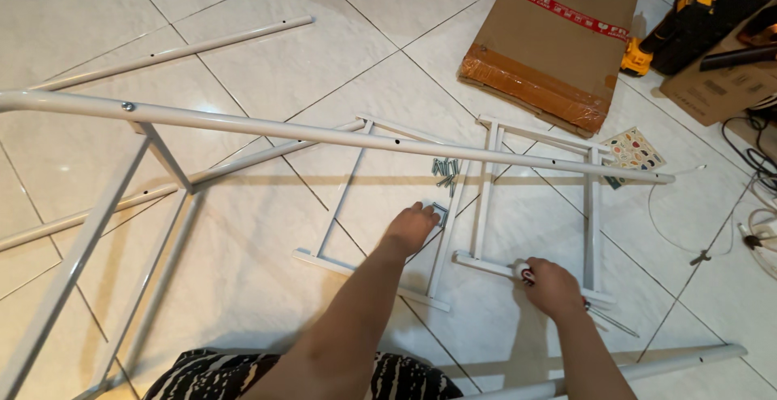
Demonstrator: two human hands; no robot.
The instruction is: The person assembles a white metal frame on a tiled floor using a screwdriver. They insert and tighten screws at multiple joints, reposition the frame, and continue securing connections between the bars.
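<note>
We're over a pale glossy tiled floor [267, 68] with white metal frame parts spread out on it. Biggest piece: the long white steel tube rail [340, 135], crossing the view from far left to right, raised above the floor, with a welded white ladder-like side frame [121, 230] hanging off it at the left. A flat brown cardboard box with red tape [558, 36] lies top right, a yellow-black cordless drill [676, 19] just beside it. Two loose white tubes lie on the floor upper left [178, 50] and lower right [688, 359]. Two small white rectangular bracket frames sit under the rail: left one [356, 206], right one [587, 214]. Colourful printed sheet [634, 151] near the right frame's far corner.

Our left hand [411, 228] is palm down between the two bracket frames, fingers loosely curled over a small pile of grey metal screws [439, 212]; we can't tell if it grips any. A second bunch of grey screws [446, 170] lies just beyond, under the rail.

Our right hand [554, 287] is fisted tight around a screwdriver with a white-red handle end [523, 271], touching the near bar of the right bracket frame
</note>
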